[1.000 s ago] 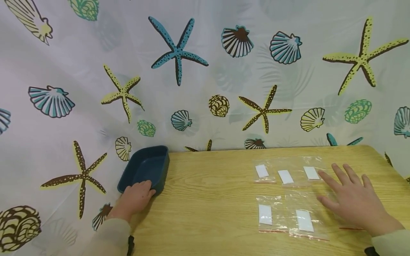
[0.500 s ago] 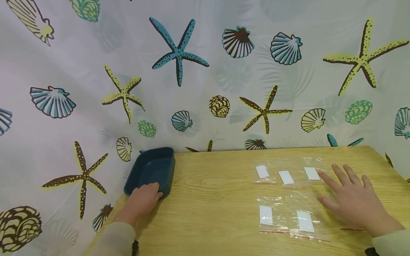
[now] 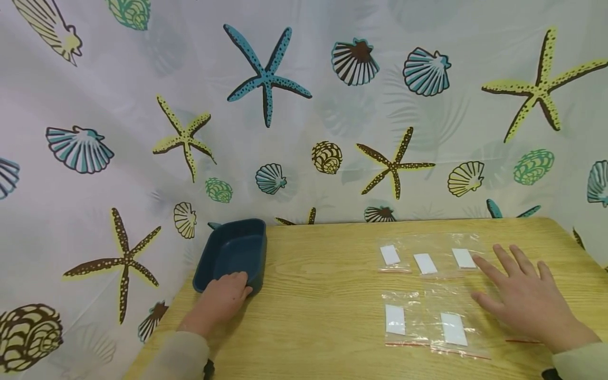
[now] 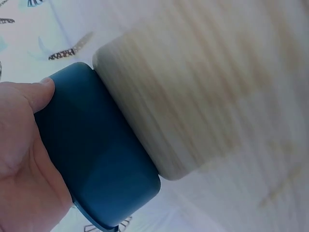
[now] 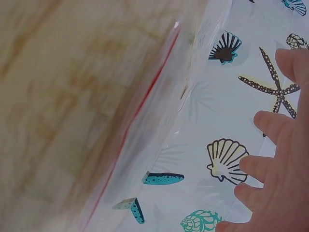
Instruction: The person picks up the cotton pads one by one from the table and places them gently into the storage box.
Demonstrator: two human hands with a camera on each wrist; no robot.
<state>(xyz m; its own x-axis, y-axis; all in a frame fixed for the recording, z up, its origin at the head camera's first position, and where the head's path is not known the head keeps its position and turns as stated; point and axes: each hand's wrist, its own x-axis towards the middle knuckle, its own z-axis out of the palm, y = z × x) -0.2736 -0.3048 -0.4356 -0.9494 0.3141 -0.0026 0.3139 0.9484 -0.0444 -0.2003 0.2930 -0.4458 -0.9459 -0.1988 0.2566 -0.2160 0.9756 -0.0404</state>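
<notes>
At the far left of the table, my left hand (image 3: 220, 298) grips the near rim of a dark blue rectangular tub (image 3: 233, 254). The left wrist view shows the thumb (image 4: 44, 94) against the tub's outer wall (image 4: 104, 150); the fingers are largely hidden there. On the right, my right hand (image 3: 522, 298) has its fingers spread and hangs over or rests on small clear zip bags; contact cannot be told. Each visible bag, like this front-left zip bag (image 3: 395, 320), holds a white rectangular piece. Part of a bag lies hidden under the right hand, its red seal (image 5: 128, 126) showing.
A wooden table (image 3: 313, 295) spans the front. Behind and to the left hangs a white cloth (image 3: 304, 105) printed with starfish and shells. The tub stands close to the left cloth. The bags lie in two rough rows, several of them, right of the table's middle.
My left hand has drawn the tub to the right, away from the left cloth, still gripping its near rim. The right hand and the bags have stayed where they were.
</notes>
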